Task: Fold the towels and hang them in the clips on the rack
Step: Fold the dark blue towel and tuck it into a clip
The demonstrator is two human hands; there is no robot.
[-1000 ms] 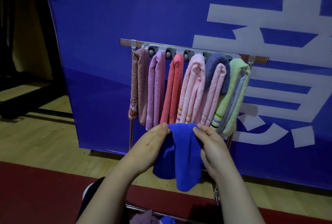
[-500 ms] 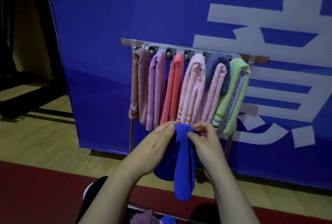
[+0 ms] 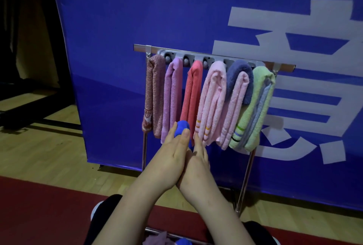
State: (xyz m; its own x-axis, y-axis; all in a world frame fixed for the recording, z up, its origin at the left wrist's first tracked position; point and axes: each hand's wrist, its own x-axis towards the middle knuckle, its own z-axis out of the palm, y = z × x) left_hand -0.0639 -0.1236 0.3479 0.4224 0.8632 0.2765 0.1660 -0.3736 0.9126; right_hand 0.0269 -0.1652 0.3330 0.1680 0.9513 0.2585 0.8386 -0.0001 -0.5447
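Note:
A folded bright blue towel (image 3: pixel 183 127) is squeezed between my two hands, and only its rounded top shows above my fingers. My left hand (image 3: pixel 172 152) grips it with fingers wrapped round its left side. My right hand (image 3: pixel 198 158) presses flat against its right side with straight fingers. Both hands are just below and in front of the rack (image 3: pixel 216 56), near the hanging ends of the lilac towel (image 3: pixel 172 97) and the coral towel (image 3: pixel 192 95). A grey clip strip (image 3: pixel 184 60) runs along the bar. Brown-pink (image 3: pixel 155 95), light pink (image 3: pixel 214 101), navy-and-pink (image 3: pixel 239 79) and green (image 3: pixel 255 111) towels also hang there.
A big blue banner (image 3: pixel 137 19) stands right behind the rack. The rack's metal legs (image 3: pixel 245 178) stand on the wooden floor. At the bottom edge a lower rail (image 3: pixel 157 232) carries a purple cloth (image 3: pixel 157 239) and a blue cloth (image 3: pixel 182 241). Red matting lies in front.
My hands have closed together, folding the blue towel narrower, and moved up toward the rack. The hanging part of the towel is now hidden behind my hands.

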